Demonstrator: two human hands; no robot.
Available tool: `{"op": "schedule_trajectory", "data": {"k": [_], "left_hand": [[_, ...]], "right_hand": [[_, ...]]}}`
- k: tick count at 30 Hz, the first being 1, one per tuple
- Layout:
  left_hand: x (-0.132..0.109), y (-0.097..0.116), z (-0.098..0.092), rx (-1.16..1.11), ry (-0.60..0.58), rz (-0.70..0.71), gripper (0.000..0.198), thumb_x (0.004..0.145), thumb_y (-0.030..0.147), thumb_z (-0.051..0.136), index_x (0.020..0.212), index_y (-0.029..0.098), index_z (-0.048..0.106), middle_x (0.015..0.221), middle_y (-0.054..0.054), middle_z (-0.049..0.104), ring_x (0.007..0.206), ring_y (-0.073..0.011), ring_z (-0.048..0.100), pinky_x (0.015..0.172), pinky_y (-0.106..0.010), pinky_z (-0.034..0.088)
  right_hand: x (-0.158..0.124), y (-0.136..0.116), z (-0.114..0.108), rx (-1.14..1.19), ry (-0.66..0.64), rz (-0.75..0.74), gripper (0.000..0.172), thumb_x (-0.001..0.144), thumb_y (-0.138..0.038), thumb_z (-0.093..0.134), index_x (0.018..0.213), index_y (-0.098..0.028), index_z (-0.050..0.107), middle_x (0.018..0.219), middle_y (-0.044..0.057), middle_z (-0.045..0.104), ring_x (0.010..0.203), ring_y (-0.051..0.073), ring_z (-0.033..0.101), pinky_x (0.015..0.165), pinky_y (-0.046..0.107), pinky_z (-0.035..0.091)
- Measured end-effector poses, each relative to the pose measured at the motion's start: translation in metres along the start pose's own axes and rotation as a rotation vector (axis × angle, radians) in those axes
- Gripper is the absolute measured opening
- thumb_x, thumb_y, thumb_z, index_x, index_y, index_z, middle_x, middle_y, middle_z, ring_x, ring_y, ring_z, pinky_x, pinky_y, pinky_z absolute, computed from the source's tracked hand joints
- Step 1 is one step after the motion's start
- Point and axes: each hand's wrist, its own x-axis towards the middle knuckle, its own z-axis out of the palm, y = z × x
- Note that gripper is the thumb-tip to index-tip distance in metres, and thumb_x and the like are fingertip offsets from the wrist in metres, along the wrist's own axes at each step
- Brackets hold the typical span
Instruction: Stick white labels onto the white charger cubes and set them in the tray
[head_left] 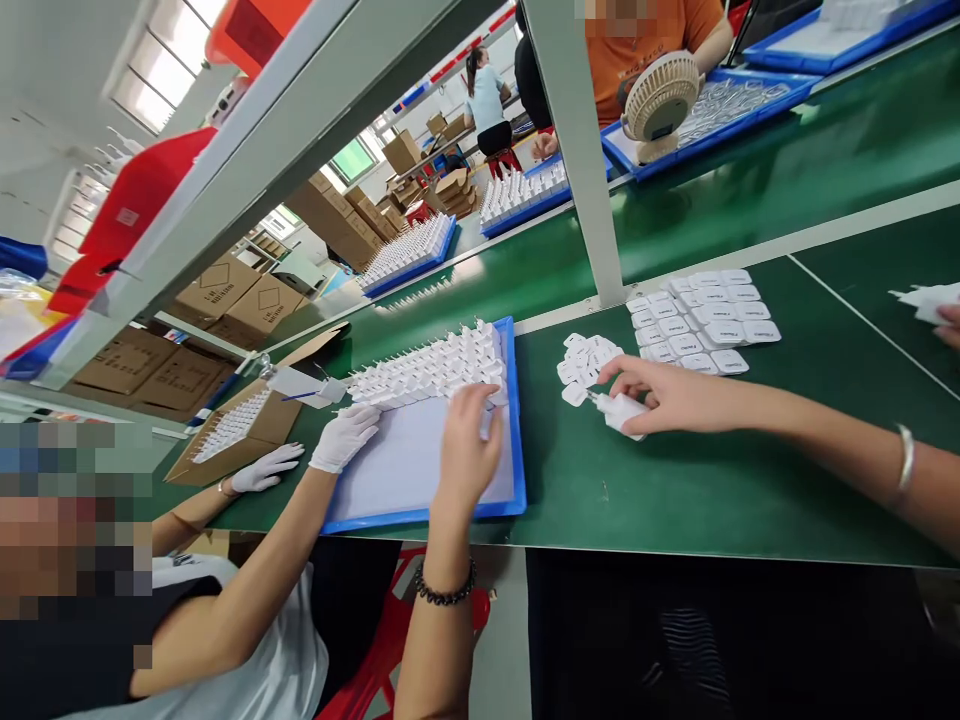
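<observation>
Our right hand (670, 396) has its fingers closed lightly round a white charger (622, 410), which lies on the green table (675, 480) just under the fingertips, its prongs pointing away from the palm. Just beyond those fingertips sits a loose pile of small white pieces (589, 358); further out from the knuckles lie sheets of labels (705, 320).

Our left hand (466, 448) reaches into the blue tray (517, 440), fingers curled, the tips touching the near edge of the rows of chargers (435, 368) – whether they grip one we cannot tell, as the back of the hand hides them. A co-worker's gloved hand (343, 437) rests in the same tray, well to the far side of our left thumb.

As we judge it, the risks are small but real: the packed rows could topple if our left fingertips drag sideways, and the loose pile could scatter if the right fingers sweep the charger across it – a hold this light might also let it slip.
</observation>
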Motion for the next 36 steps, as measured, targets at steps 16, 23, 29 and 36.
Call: {"op": "schedule_trajectory", "data": {"k": [16, 23, 29, 36], "left_hand": [[0.031, 0.065, 0.065, 0.493, -0.63, 0.162, 0.024, 0.103, 0.017, 0.049, 0.1, 0.009, 0.072, 0.1, -0.017, 0.072, 0.099, -0.0291, 0.07, 0.084, -0.04, 0.057], [0.037, 0.067, 0.061, 0.496, -0.654, 0.163, 0.027, 0.102, 0.018, 0.049, 0.098, 0.01, 0.074, 0.099, -0.016, 0.074, 0.098, -0.0277, 0.071, 0.083, -0.037, 0.055], [0.037, 0.07, 0.069, 0.469, -0.581, 0.109, 0.014, 0.095, 0.018, 0.058, 0.096, 0.011, 0.071, 0.091, -0.015, 0.074, 0.091, -0.0281, 0.072, 0.077, -0.035, 0.053], [0.035, 0.057, 0.065, 0.435, -0.37, 0.076, 0.013, 0.095, 0.011, 0.053, 0.091, 0.014, 0.065, 0.084, -0.011, 0.074, 0.077, -0.0251, 0.071, 0.064, -0.031, 0.047]], "right_hand": [[0.001, 0.003, 0.027, -0.369, 0.07, -0.102, 0.046, 0.089, -0.027, 0.062, 0.134, -0.019, 0.06, 0.123, 0.015, 0.07, 0.115, 0.036, 0.064, 0.094, 0.045, 0.047], [0.004, 0.004, 0.02, -0.224, 0.107, -0.122, 0.04, 0.09, -0.028, 0.061, 0.129, -0.02, 0.062, 0.112, 0.01, 0.072, 0.1, 0.028, 0.067, 0.082, 0.036, 0.048], [0.01, 0.009, 0.016, -0.081, 0.216, -0.15, 0.028, 0.091, -0.027, 0.056, 0.116, -0.019, 0.066, 0.097, 0.006, 0.072, 0.093, 0.024, 0.067, 0.082, 0.035, 0.049], [0.011, 0.008, 0.011, 0.122, 0.412, -0.192, 0.018, 0.086, -0.033, 0.061, 0.094, -0.02, 0.07, 0.098, 0.007, 0.072, 0.093, 0.024, 0.063, 0.083, 0.037, 0.047]]}}
